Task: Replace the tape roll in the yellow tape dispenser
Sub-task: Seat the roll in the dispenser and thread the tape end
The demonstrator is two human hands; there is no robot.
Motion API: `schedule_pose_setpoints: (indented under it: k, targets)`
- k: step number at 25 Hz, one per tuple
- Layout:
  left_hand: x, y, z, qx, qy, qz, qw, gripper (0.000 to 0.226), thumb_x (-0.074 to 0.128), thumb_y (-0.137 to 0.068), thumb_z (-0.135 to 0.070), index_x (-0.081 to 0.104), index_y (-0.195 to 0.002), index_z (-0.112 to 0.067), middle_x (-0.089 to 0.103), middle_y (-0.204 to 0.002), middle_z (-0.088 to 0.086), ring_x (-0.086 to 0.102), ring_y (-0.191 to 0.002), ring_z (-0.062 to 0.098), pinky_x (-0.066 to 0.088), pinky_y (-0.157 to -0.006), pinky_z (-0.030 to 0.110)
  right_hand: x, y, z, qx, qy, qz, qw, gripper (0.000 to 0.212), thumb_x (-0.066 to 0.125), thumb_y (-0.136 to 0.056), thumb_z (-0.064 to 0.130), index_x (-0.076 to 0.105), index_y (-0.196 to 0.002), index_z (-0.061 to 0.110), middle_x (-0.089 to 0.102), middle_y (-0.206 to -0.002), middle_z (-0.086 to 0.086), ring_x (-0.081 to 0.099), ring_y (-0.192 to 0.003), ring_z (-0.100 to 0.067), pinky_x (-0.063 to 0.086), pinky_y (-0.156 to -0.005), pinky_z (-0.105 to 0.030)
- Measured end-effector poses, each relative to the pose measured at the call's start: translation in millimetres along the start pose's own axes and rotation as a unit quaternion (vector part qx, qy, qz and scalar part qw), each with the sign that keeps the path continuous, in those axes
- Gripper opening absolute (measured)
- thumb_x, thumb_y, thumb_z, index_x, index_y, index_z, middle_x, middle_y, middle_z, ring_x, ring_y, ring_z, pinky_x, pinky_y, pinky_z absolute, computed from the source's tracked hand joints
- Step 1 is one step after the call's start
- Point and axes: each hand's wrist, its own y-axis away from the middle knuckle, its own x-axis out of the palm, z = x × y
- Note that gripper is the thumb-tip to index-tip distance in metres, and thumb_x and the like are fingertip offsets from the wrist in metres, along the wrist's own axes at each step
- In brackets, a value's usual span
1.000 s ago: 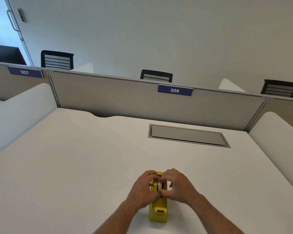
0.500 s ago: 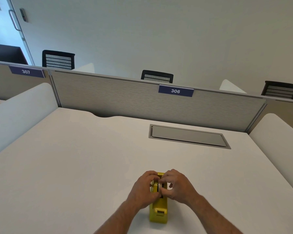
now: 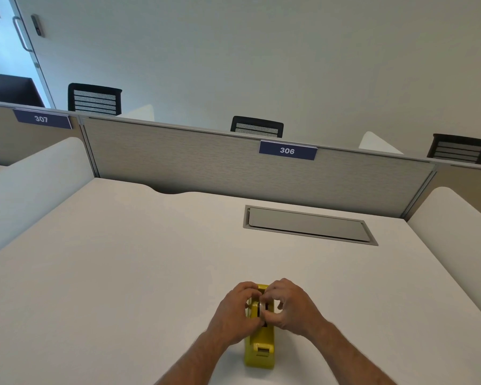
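While both my hands pinch tape roll [image 3: 260, 309] inside yellow dispenser [image 3: 259, 348], left hand [image 3: 238, 312] steadies body; right hand [image 3: 290, 308] should wiggle roll straight up, slowly, no tipping.

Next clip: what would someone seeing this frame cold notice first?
The yellow tape dispenser near the front edge of the white desk, with the left hand and right hand closed around its roll end. Behind, a grey flap is set into the desk, below a partition sign reading 306.

One dispenser [image 3: 259, 348], two hands, three chairs [image 3: 94, 99].
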Motion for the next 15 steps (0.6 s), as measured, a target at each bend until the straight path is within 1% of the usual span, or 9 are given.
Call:
schedule_pose_setpoints:
  k: [5,9,12,15]
  targets:
    - [0.8,0.0,0.6,-0.003,-0.004,0.001,1.000,0.047,0.077,-0.073,-0.035,0.064,-0.117,-0.030,0.050,-0.133,-0.016,0.052,-0.105,0.005,0.053,-0.091,0.021,1.3,2.7,-1.0,-0.001,-0.003,0.008,1.000,0.025,0.071,-0.068,0.038,0.068,-0.092,0.032,0.066,-0.092,0.018,0.052,-0.090,-0.007,0.055,-0.064,-0.025]
    - [1.0,-0.9,0.8,-0.006,-0.008,0.002,1.000,0.045,0.077,-0.073,-0.037,0.064,-0.116,-0.030,0.050,-0.132,-0.017,0.053,-0.105,0.005,0.053,-0.092,0.021,3.1,0.7,-1.7,-0.008,-0.004,0.007,1.000,0.020,0.071,-0.071,0.038,0.072,-0.089,0.030,0.069,-0.088,0.015,0.054,-0.087,-0.008,0.055,-0.062,-0.028]
    - [1.3,-1.7,1.7,-0.005,-0.008,0.003,1.000,0.046,0.078,-0.071,-0.036,0.064,-0.114,-0.030,0.050,-0.133,-0.017,0.053,-0.105,0.003,0.053,-0.093,0.022,2.9,-2.6,-2.4,-0.009,-0.003,-0.001,1.000,0.017,0.068,-0.076,0.038,0.076,-0.085,0.027,0.072,-0.083,0.015,0.056,-0.083,-0.007,0.055,-0.063,-0.029]
    - [2.1,-2.2,2.2,-0.005,-0.013,0.002,1.000,0.046,0.078,-0.071,-0.037,0.064,-0.115,-0.030,0.050,-0.133,-0.017,0.054,-0.108,0.004,0.053,-0.094,0.023,1.5,-2.7,-1.5,-0.013,-0.003,0.005,1.000,0.016,0.069,-0.074,0.037,0.075,-0.085,0.027,0.071,-0.084,0.015,0.056,-0.084,-0.008,0.055,-0.062,-0.028]
